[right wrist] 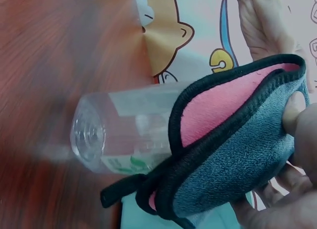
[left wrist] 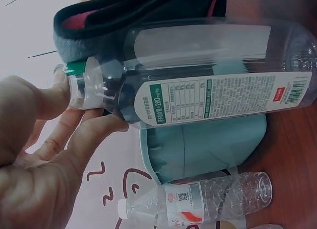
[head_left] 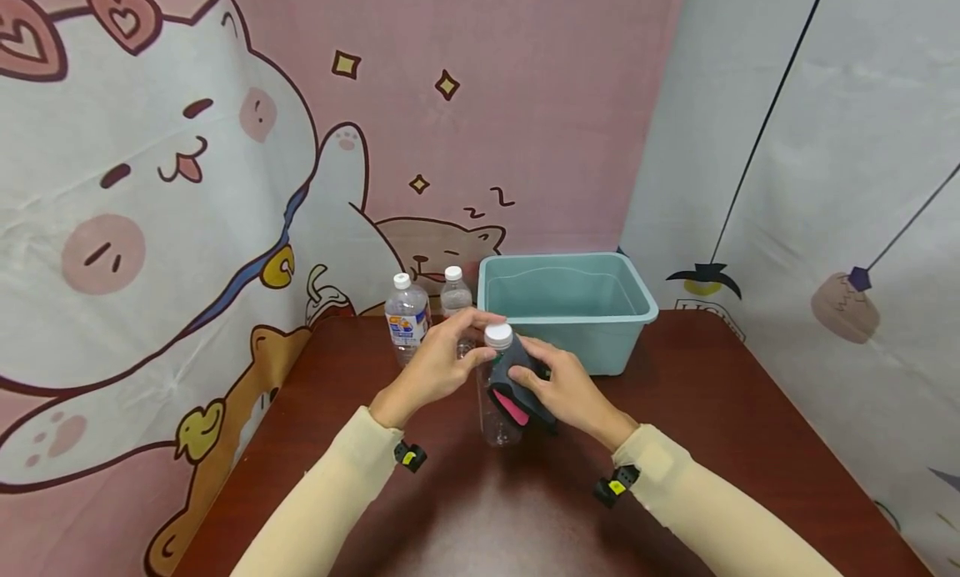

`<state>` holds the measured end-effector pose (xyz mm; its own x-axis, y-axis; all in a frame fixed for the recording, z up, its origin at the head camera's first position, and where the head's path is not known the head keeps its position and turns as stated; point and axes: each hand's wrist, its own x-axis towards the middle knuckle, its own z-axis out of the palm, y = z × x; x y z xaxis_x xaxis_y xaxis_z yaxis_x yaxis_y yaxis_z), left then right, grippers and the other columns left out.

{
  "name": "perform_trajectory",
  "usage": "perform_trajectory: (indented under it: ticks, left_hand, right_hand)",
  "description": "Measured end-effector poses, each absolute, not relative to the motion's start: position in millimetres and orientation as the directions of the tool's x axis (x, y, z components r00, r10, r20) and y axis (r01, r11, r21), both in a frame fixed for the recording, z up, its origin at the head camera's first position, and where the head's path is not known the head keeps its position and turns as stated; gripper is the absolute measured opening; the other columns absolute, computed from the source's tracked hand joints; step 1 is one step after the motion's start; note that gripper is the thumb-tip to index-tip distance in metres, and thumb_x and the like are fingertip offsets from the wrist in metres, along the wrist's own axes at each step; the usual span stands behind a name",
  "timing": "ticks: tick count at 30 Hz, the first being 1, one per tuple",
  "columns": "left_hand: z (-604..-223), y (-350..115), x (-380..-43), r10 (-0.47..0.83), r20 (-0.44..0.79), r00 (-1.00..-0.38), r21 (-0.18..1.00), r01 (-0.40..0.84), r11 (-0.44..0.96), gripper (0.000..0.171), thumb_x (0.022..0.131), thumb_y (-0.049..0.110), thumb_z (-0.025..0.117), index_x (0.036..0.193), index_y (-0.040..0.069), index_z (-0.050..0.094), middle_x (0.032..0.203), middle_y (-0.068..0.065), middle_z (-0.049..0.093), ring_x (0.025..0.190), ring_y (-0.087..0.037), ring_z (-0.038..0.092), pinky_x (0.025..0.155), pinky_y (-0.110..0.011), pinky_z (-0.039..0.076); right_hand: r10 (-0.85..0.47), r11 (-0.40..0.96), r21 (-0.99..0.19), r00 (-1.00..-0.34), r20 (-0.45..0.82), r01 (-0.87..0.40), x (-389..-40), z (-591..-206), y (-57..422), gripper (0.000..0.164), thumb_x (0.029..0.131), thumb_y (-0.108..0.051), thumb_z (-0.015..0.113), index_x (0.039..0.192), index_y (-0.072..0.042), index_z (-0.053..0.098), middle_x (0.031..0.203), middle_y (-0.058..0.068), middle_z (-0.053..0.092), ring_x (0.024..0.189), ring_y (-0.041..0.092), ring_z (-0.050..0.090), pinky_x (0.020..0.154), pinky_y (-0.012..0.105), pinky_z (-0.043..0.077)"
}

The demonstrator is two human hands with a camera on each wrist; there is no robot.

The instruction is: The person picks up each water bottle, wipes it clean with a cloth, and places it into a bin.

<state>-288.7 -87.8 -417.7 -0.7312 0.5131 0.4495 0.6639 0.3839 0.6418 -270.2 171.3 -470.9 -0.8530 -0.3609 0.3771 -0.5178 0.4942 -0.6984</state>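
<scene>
A clear plastic bottle with a white cap stands upright between the hands, its base close to the dark tabletop. My left hand grips it at the neck, with thumb and fingers round it just below the cap. A printed white label shows on its side in the left wrist view. My right hand holds a folded grey cloth with black edging and a pink lining. The cloth lies against the upper side of the bottle and hides part of it from the head view.
A light teal plastic bin stands at the back, right of the bottle. Behind the left hand are a large labelled bottle and a smaller clear bottle. A printed cartoon curtain hangs behind the table.
</scene>
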Motion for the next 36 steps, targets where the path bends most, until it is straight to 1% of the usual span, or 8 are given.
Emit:
perform_trajectory:
  ticks: [4, 11, 18, 20, 22, 24, 29, 36]
  left_hand:
    - [-418.1, -87.7, -288.7, 0.515, 0.446, -0.732, 0.643, 0.662, 0.385, 0.050, 0.108, 0.007, 0.082, 0.156, 0.015, 0.066, 0.148, -0.007, 0.077, 0.123, -0.027, 0.083, 0.107, -0.042, 0.070]
    - [-416.2, -88.1, -287.9, 0.511, 0.442, -0.737, 0.644, 0.657, 0.392, 0.051, 0.108, 0.007, 0.082, 0.156, 0.015, 0.066, 0.147, -0.009, 0.078, 0.122, -0.029, 0.083, 0.109, -0.046, 0.069]
    - [-417.3, -89.1, -289.0, 0.509, 0.436, -0.742, 0.648, 0.652, 0.395, 0.051, 0.108, 0.006, 0.081, 0.156, 0.015, 0.066, 0.146, -0.008, 0.078, 0.122, -0.030, 0.083, 0.107, -0.045, 0.070]
    - [-417.2, -89.0, -289.0, 0.511, 0.439, -0.740, 0.645, 0.655, 0.394, 0.051, 0.108, 0.006, 0.081, 0.156, 0.015, 0.066, 0.146, -0.009, 0.078, 0.122, -0.031, 0.083, 0.107, -0.044, 0.070]
    - [-417.1, -88.7, -289.1, 0.512, 0.439, -0.739, 0.645, 0.656, 0.393, 0.050, 0.109, 0.005, 0.081, 0.156, 0.014, 0.066, 0.146, -0.010, 0.078, 0.121, -0.031, 0.083, 0.107, -0.044, 0.070]
    - [-417.0, -88.6, -289.2, 0.512, 0.440, -0.738, 0.645, 0.656, 0.391, 0.050, 0.109, 0.005, 0.081, 0.155, 0.014, 0.066, 0.146, -0.010, 0.078, 0.121, -0.031, 0.083, 0.107, -0.045, 0.070]
    - [-417.9, -89.4, -288.8, 0.507, 0.442, -0.740, 0.644, 0.655, 0.394, 0.050, 0.108, 0.006, 0.081, 0.156, 0.015, 0.066, 0.146, -0.008, 0.077, 0.122, -0.028, 0.083, 0.108, -0.044, 0.070]
    - [-419.1, -88.7, -288.4, 0.509, 0.449, -0.734, 0.643, 0.661, 0.386, 0.050, 0.109, 0.007, 0.081, 0.156, 0.015, 0.066, 0.148, -0.007, 0.076, 0.123, -0.028, 0.083, 0.108, -0.046, 0.070]
  right_hand:
    - [-0.376, 0.491, -0.705, -0.855, 0.358, -0.512, -269.8, -473.1, 177.6, 0.070, 0.111, -0.037, 0.080, 0.173, -0.015, 0.056, 0.174, 0.008, 0.063, 0.162, 0.033, 0.061, 0.127, 0.060, 0.056]
    - [-0.394, 0.517, -0.690, -0.856, 0.334, -0.507, -268.0, -480.7, 187.6, 0.075, 0.107, -0.030, 0.084, 0.173, -0.011, 0.054, 0.173, 0.011, 0.062, 0.160, 0.034, 0.062, 0.123, 0.059, 0.058]
    - [-0.401, 0.546, -0.677, -0.863, 0.306, -0.494, -269.5, -499.4, 188.6, 0.071, 0.102, -0.019, 0.090, 0.167, -0.009, 0.063, 0.164, 0.012, 0.070, 0.154, 0.030, 0.067, 0.120, 0.054, 0.062]
    - [-0.404, 0.552, -0.677, -0.867, 0.293, -0.486, -269.9, -505.2, 189.0, 0.069, 0.100, -0.017, 0.092, 0.164, -0.009, 0.066, 0.160, 0.011, 0.073, 0.139, 0.026, 0.077, 0.111, 0.045, 0.067]
    - [-0.408, 0.563, -0.665, -0.865, 0.294, -0.491, -270.7, -510.4, 189.4, 0.068, 0.099, -0.017, 0.094, 0.162, -0.009, 0.069, 0.156, 0.010, 0.076, 0.123, 0.016, 0.078, 0.101, 0.035, 0.067]
    - [-0.413, 0.575, -0.649, -0.862, 0.296, -0.498, -272.0, -515.1, 189.8, 0.065, 0.098, -0.016, 0.095, 0.158, -0.009, 0.072, 0.152, 0.010, 0.079, 0.118, 0.013, 0.077, 0.097, 0.033, 0.066]
    - [-0.442, 0.618, -0.603, -0.857, 0.264, -0.504, -276.7, -523.8, 189.7, 0.058, 0.098, -0.017, 0.095, 0.152, -0.004, 0.077, 0.148, 0.013, 0.081, 0.128, 0.019, 0.077, 0.100, 0.040, 0.068]
    - [-0.482, 0.656, -0.582, -0.860, 0.167, -0.481, -281.1, -533.2, 190.1, 0.054, 0.097, -0.016, 0.096, 0.147, -0.003, 0.079, 0.146, 0.013, 0.081, 0.123, 0.013, 0.076, 0.100, 0.038, 0.068]
